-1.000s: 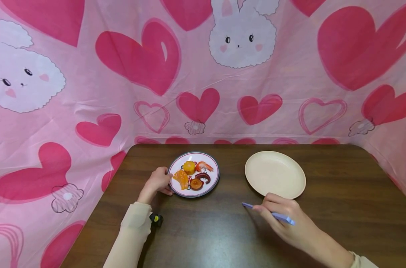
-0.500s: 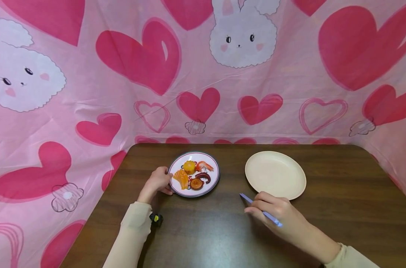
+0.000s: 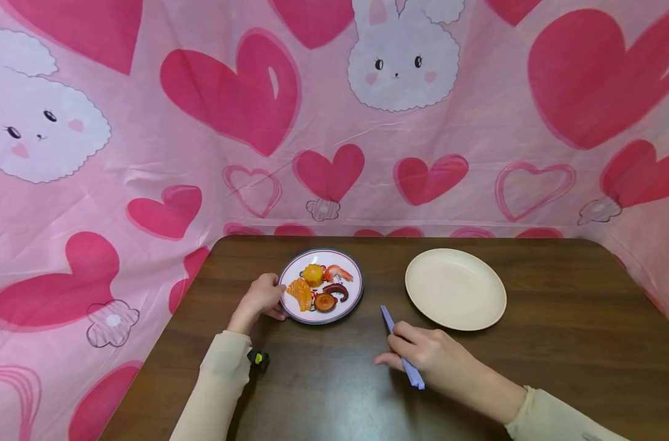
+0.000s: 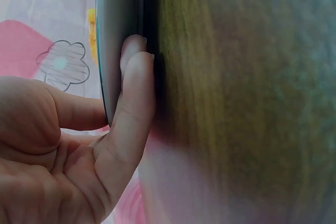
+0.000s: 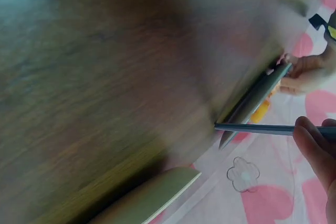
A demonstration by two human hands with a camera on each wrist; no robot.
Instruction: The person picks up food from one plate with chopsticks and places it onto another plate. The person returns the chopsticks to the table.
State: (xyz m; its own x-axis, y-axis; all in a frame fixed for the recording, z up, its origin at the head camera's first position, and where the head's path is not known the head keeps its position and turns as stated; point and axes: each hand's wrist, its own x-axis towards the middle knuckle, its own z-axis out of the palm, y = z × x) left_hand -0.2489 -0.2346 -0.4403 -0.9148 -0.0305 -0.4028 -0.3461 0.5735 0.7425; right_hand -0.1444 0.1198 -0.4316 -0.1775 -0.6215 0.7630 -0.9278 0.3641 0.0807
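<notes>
My left hand (image 3: 261, 297) grips the left edge of a white plate (image 3: 319, 258) with a dark rim, thumb on top and fingers underneath, as the left wrist view shows. On that plate lie toy-like food pieces: a yellow corn piece (image 3: 313, 275), a shrimp (image 3: 339, 273), an orange salmon slice (image 3: 299, 294), a dark red tentacle (image 3: 337, 290) and a round brown piece (image 3: 325, 302). My right hand (image 3: 436, 354) holds light purple chopsticks (image 3: 413, 375), tips together, pointing up and left between the two plates. Nothing is pinched between the tips.
To the right, a bare beige oval plate (image 3: 456, 288) rests on the brown wooden table (image 3: 323, 380), behind my right hand. Pink cloth (image 3: 323, 122) with hearts and rabbits hangs behind the table and at its sides. A black wrist device (image 3: 258, 360) sits by my left sleeve.
My right hand has moved left with the chopsticks, whose tips have swung upward toward the gap between the plates. My left hand and the food plate have stayed in place.
</notes>
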